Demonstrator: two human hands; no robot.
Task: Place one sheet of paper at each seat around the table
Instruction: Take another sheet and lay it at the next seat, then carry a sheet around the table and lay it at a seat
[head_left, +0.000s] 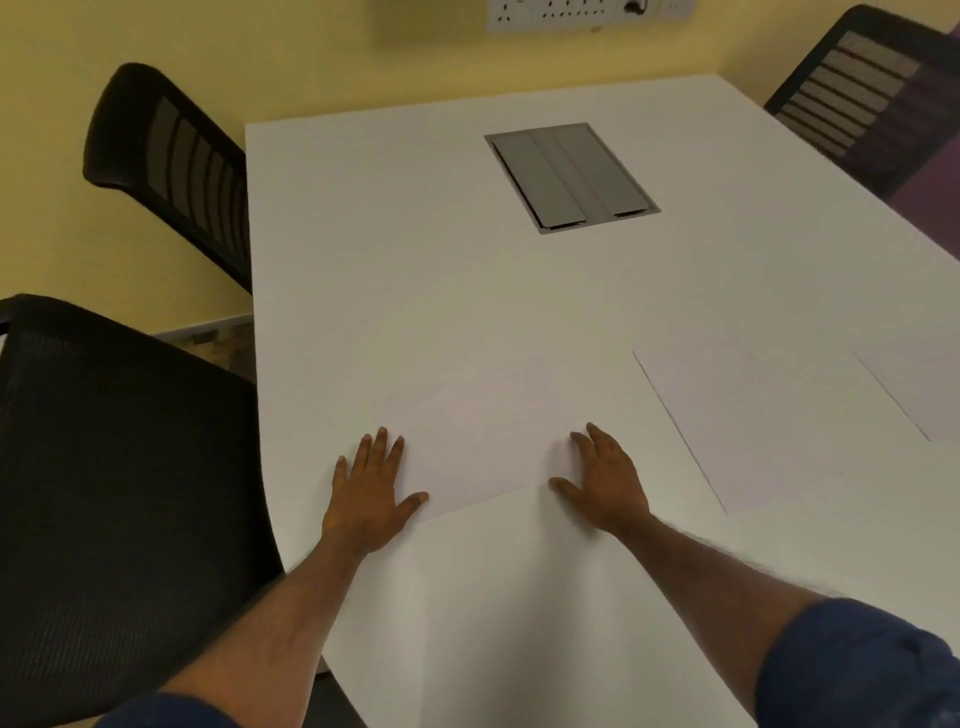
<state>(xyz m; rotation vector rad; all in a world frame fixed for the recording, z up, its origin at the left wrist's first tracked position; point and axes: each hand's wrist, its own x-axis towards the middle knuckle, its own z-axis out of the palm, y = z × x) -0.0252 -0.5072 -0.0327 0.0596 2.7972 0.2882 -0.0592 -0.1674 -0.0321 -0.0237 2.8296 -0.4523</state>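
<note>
While both of my hands lie flat with fingers spread, gripping nothing, a sheet of paper (478, 441) sits between them at lower centre of the frame, its edges faint against the white table (389, 260). My left hand (371, 493) presses on its left edge and my right hand (605, 486) on its right edge. A second sheet (769, 426) lies just beside it to the right, and a third sheet (919, 384) is cut off at the right edge. A grey cable hatch (569, 176) is set in the tabletop at upper centre. Black mesh chairs stand at lower left (104, 493), upper left (176, 161) and upper right (852, 88). A socket strip (587, 13) is on the yellow wall at top.
</note>
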